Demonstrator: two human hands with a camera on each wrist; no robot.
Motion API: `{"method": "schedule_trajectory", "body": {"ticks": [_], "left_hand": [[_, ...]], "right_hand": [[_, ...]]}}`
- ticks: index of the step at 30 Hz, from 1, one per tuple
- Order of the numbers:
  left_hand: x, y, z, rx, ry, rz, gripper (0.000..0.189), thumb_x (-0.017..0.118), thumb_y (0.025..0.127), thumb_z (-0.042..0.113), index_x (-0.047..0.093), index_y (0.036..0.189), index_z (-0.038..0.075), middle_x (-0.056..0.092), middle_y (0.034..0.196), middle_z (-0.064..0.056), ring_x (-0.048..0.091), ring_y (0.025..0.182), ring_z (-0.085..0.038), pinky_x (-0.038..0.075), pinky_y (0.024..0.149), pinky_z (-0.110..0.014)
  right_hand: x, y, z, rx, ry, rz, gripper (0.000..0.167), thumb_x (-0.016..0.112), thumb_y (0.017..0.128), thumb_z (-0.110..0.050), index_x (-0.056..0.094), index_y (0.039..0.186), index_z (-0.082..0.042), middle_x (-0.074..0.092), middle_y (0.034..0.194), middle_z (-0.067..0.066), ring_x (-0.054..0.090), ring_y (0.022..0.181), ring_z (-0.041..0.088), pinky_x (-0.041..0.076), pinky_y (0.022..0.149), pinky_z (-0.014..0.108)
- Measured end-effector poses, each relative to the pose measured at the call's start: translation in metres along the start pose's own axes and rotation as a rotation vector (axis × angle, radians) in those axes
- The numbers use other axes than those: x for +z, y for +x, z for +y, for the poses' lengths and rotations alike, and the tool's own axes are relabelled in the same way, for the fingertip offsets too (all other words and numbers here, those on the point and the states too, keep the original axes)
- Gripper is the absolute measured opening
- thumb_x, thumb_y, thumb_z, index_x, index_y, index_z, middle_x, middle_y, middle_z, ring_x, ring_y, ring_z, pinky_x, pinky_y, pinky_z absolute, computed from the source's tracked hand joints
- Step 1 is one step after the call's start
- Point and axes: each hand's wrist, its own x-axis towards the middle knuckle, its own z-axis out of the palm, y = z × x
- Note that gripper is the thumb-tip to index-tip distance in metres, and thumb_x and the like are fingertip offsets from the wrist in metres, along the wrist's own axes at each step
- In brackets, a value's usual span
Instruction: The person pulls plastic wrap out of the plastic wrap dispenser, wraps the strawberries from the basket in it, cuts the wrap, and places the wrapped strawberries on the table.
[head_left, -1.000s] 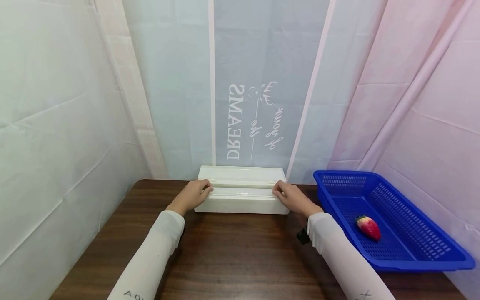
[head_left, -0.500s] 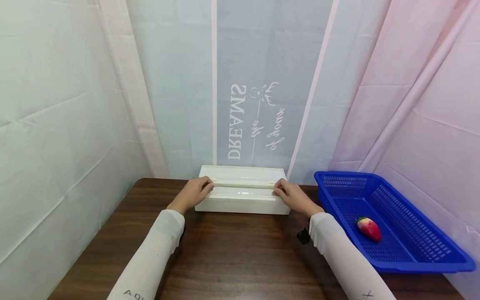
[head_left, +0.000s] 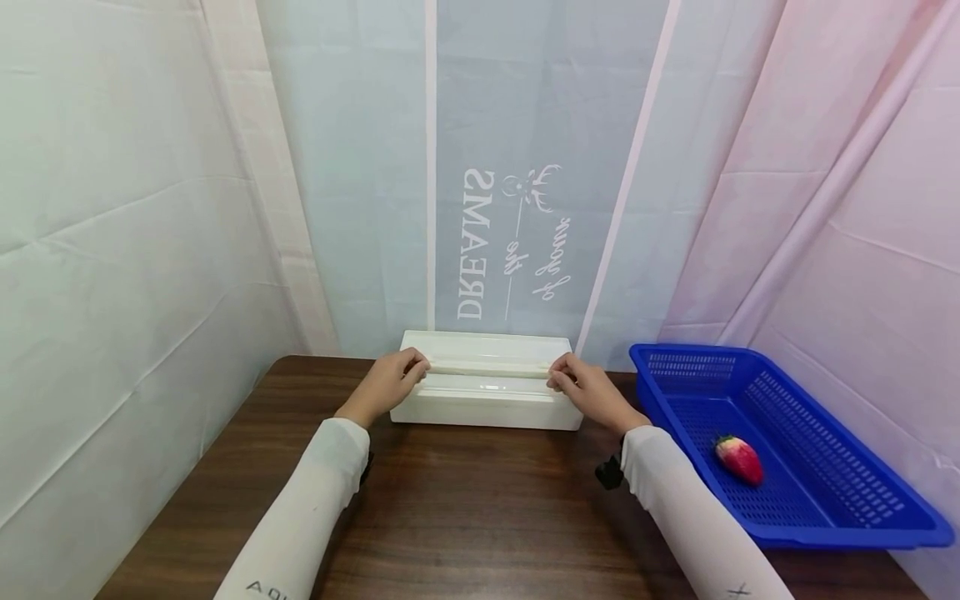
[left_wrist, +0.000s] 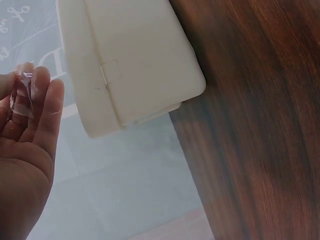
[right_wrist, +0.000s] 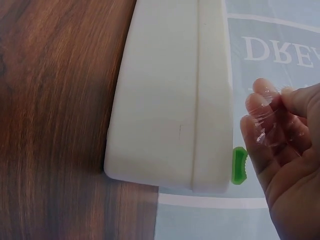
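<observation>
A long white cling film dispenser (head_left: 486, 412) stands on the table with its lid (head_left: 487, 345) raised at the back. My left hand (head_left: 386, 385) is at the dispenser's left end, thumb and fingertips pinching clear cling film (left_wrist: 24, 97). At the opposite end my right hand (head_left: 594, 393) pinches the film too; in the right wrist view, wrinkled cling film (right_wrist: 262, 119) lies across its fingers. A small green slider (right_wrist: 239, 166) shows at the dispenser's edge beside that hand. Between the hands the film is too transparent to follow.
A blue plastic basket (head_left: 847, 533) stands to the right, holding a red fruit (head_left: 738, 460) with a pale, green-leafed top. Dark wood tabletop (head_left: 487, 508) lies in front of the dispenser. Printed cloth (head_left: 360, 167) hangs right behind it, with pale cloth at both sides.
Both hands keep their pinch and have risen very slightly over the dispenser. The head view has shifted a little; dispenser, basket and fruit stay in place.
</observation>
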Motion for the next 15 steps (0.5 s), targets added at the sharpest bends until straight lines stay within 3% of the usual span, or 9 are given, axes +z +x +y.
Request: {"method": "schedule_trajectory", "body": {"ticks": [10,15], "left_hand": [[-0.0024,-0.0013,-0.0032,-0.029,-0.076,-0.019,0.019,0.056,0.104,0.02,0.068,0.109,0.006,0.067,0.092,-0.001,0.06,0.085,-0.017,0.05,0.074,-0.036],[-0.0036,-0.0023,-0.006,-0.031,-0.118,-0.035,0.024,0.06,0.098,0.013,0.068,0.119,0.005,0.066,0.093,0.001,0.062,0.088,-0.018,0.051,0.074,-0.036]], "right_hand": [[-0.0008,0.0019,-0.0028,0.065,0.062,0.01,0.021,0.054,0.106,-0.017,0.06,0.123,-0.007,0.07,0.094,0.0,0.067,0.088,0.017,0.053,0.074,0.038],[-0.0008,0.0026,-0.0027,0.067,0.058,-0.01,0.032,0.061,0.102,-0.017,0.058,0.133,-0.007,0.069,0.094,-0.001,0.066,0.087,0.017,0.052,0.072,0.037]]}}
